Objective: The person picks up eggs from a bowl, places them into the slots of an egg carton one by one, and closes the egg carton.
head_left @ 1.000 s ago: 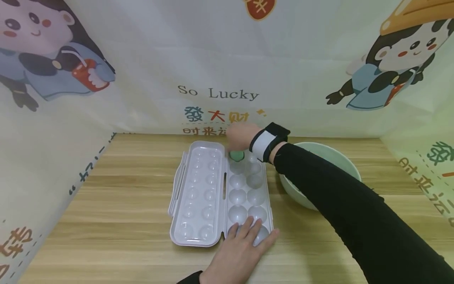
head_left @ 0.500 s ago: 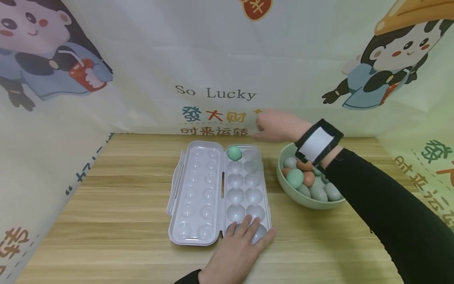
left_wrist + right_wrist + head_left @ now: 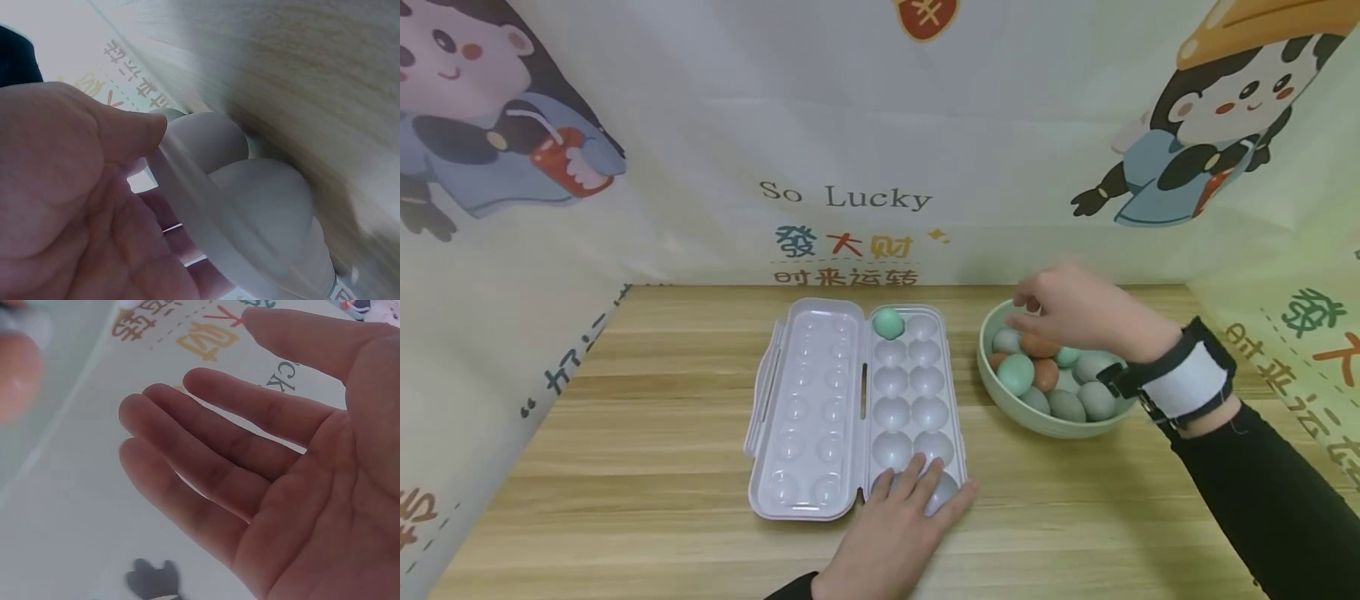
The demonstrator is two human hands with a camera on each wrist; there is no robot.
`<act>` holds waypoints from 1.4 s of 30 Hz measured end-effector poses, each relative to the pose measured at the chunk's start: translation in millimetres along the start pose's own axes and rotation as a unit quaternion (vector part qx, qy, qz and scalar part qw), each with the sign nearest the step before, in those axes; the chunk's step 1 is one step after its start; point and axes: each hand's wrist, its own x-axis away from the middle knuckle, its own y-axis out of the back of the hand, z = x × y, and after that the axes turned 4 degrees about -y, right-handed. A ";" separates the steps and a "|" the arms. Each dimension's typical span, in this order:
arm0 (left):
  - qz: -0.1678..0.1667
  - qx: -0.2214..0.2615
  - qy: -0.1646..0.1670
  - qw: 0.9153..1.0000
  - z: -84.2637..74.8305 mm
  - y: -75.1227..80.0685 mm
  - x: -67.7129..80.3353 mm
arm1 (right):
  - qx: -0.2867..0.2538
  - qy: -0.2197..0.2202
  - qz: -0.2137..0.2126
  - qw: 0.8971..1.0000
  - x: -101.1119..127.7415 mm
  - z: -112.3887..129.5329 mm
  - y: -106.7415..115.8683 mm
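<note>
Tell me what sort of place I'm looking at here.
Probably a staged tabletop booth rather than a working kitchen: a printed backdrop rises behind and on both sides of a wood-grain table, which bears an open egg tray and a bowl of colored eggs.

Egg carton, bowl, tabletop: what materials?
Egg carton: likely molded plastic, glossy; bright highlights, identical rounded cups.
Bowl: probably plastic, smooth, soft sheen; even pale-green wall. Glazed ceramic can't be ruled out.
Tabletop: wood or wood-look laminate; streaky grain, mild sheen.
</note>
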 end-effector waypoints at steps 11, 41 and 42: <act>-0.007 0.004 0.001 1.000 0.3 -0.2 1.9 | -0.064 -0.055 -0.067 0.994 52.9 -7.5 -57.0; -0.003 -0.010 -0.005 1.000 1.1 1.9 0.4 | 0.065 0.085 -0.180 0.978 44.2 7.1 -88.4; -0.004 -0.007 -0.007 1.000 0.9 1.3 -0.2 | 0.070 0.075 -0.174 0.979 45.4 7.6 -88.2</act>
